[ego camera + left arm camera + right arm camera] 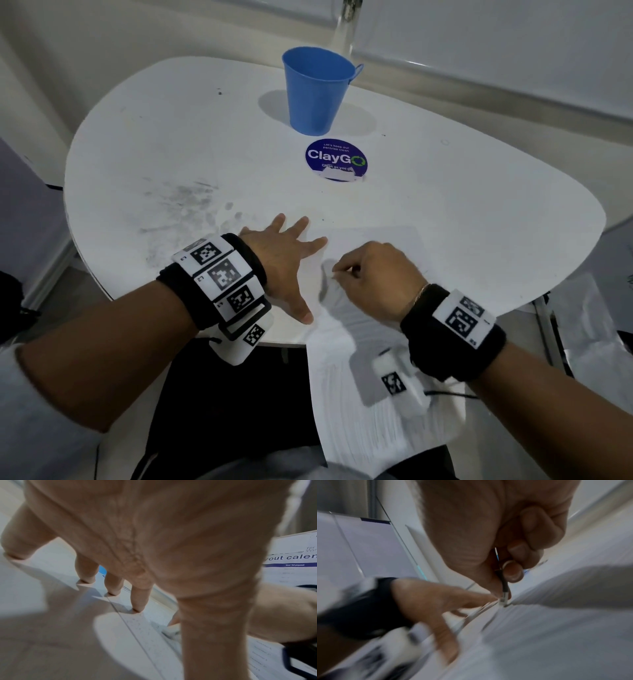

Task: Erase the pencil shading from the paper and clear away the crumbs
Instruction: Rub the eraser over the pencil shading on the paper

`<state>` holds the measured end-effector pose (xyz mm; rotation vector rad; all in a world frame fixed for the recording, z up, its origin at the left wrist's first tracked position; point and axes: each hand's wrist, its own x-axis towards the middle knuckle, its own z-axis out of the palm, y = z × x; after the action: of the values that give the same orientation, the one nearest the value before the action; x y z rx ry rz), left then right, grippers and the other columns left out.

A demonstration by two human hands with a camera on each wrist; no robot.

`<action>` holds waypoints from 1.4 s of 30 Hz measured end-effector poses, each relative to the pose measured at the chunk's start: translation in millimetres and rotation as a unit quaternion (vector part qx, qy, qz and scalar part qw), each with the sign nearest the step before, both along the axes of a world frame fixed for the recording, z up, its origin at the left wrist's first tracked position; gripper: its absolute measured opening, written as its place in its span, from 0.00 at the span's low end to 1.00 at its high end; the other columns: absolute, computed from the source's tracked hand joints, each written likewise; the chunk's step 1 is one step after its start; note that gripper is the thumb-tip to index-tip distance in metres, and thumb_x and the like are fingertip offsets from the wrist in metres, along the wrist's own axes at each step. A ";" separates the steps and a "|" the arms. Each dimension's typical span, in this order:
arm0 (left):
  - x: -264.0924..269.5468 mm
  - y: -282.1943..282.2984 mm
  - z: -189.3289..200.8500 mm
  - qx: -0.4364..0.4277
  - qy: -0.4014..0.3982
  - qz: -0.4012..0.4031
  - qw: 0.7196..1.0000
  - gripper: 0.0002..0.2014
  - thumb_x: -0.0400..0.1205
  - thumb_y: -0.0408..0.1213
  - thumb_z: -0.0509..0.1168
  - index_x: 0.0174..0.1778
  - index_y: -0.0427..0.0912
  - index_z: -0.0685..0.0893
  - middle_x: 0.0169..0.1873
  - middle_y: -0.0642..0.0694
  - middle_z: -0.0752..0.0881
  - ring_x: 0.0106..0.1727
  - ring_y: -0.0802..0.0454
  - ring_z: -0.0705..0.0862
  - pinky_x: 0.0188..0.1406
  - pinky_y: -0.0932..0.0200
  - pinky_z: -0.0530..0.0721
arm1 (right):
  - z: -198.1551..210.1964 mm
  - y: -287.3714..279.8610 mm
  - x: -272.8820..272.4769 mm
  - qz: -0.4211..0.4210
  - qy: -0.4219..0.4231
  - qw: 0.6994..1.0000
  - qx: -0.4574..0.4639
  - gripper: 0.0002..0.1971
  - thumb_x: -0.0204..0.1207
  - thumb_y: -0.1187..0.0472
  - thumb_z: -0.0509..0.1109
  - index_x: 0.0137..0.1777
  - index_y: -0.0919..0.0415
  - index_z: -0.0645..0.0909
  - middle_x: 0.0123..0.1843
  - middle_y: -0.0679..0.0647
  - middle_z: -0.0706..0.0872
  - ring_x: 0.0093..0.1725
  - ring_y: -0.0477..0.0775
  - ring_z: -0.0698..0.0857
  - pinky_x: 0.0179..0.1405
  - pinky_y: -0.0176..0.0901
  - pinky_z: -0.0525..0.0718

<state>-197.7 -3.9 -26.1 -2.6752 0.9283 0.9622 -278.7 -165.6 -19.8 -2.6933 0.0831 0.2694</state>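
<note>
**Left hand spread on sheet, right hand pinching a slim tool at the shading**

White sheet of paper [373, 346] lies at the near edge of the rounded white table [479, 212], its lower part hanging off the edge toward the person; grey pencil shading [329, 284] shows as a smudged patch on the sheet between the two hands; small dark crumbs [144, 627] speckle the paper near the left fingertips in the left wrist view.

Left hand [284, 260] flat, fingers wide and straight, tips pressing down at the paper's left margin; it holds nothing.

Right hand [373, 277] curled, thumb and forefinger pinching a thin dark stick with a pale tip [504, 592]; the tip meets the paper just beside the left index finger; whether it is an eraser pen or a pencil I cannot tell, the view being blurred.

Farther back on the table: blue metal bucket-shaped cup [318, 89], upright; round blue "ClayGo" sticker [335, 161] just before it; grey smears [185, 205] on the tabletop to the left.
</note>
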 end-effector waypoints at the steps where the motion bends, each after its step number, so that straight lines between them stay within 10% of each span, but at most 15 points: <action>1: 0.1 0.6 -0.4 -0.002 0.001 0.000 1.000 0.65 0.66 0.73 0.75 0.86 0.66 0.34 0.87 0.54 0.29 0.88 0.43 0.31 0.83 0.25 0.53 | 0.4 7.6 -6.1 0.031 0.013 0.999 0.003 0.10 0.80 0.56 0.68 0.48 0.49 0.92 0.40 0.46 0.92 0.41 0.51 0.88 0.46 0.46 0.86; 20: 0.9 0.4 -1.7 -0.002 -0.002 0.000 1.000 0.66 0.64 0.74 0.75 0.87 0.66 0.34 0.87 0.54 0.29 0.88 0.43 0.31 0.83 0.25 0.54 | 2.4 18.0 -15.3 0.077 0.040 0.996 0.006 0.10 0.80 0.55 0.68 0.48 0.44 0.91 0.40 0.44 0.91 0.40 0.48 0.87 0.45 0.44 0.85; 25: 0.7 -0.3 -1.6 0.000 -0.003 0.001 1.000 0.65 0.66 0.73 0.75 0.86 0.67 0.34 0.87 0.55 0.29 0.88 0.43 0.31 0.83 0.26 0.55 | -0.2 -3.6 4.2 -0.019 -0.008 1.000 -0.016 0.09 0.81 0.55 0.68 0.51 0.47 0.91 0.47 0.44 0.92 0.47 0.51 0.88 0.51 0.46 0.86; 29: 1.2 1.0 -1.5 -0.002 -0.004 -0.002 1.000 0.66 0.65 0.74 0.75 0.86 0.66 0.34 0.87 0.54 0.29 0.88 0.43 0.31 0.83 0.25 0.54 | 1.2 13.5 -17.3 0.081 0.046 0.996 -0.001 0.09 0.81 0.53 0.68 0.52 0.44 0.91 0.43 0.43 0.92 0.42 0.47 0.88 0.46 0.44 0.85; 34: -0.4 0.0 -1.2 -0.001 -0.006 0.002 1.000 0.65 0.66 0.73 0.75 0.86 0.67 0.34 0.87 0.55 0.30 0.88 0.44 0.31 0.83 0.25 0.55 | 0.5 -6.5 0.5 -0.016 -0.001 1.000 -0.020 0.09 0.81 0.54 0.69 0.52 0.47 0.91 0.48 0.44 0.92 0.48 0.51 0.88 0.51 0.45 0.86; 38: 0.7 1.1 -1.3 -0.001 -0.003 0.002 1.000 0.65 0.66 0.73 0.75 0.86 0.67 0.34 0.87 0.54 0.29 0.88 0.44 0.31 0.83 0.25 0.54 | 3.1 10.6 -20.5 0.081 0.047 0.996 -0.003 0.10 0.81 0.54 0.68 0.53 0.46 0.91 0.45 0.43 0.92 0.42 0.48 0.88 0.45 0.42 0.84; 42: 0.7 -0.1 -1.0 0.001 -0.001 0.003 1.000 0.65 0.66 0.73 0.74 0.86 0.67 0.34 0.87 0.54 0.29 0.88 0.44 0.31 0.83 0.25 0.53 | 1.1 -9.1 2.5 -0.021 0.005 1.000 -0.019 0.09 0.81 0.55 0.68 0.51 0.47 0.91 0.47 0.43 0.92 0.48 0.51 0.88 0.52 0.46 0.85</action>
<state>-197.1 -3.9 -27.1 -2.6794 0.9186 0.9607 -276.2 -174.7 -18.7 -2.7236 0.1500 0.2714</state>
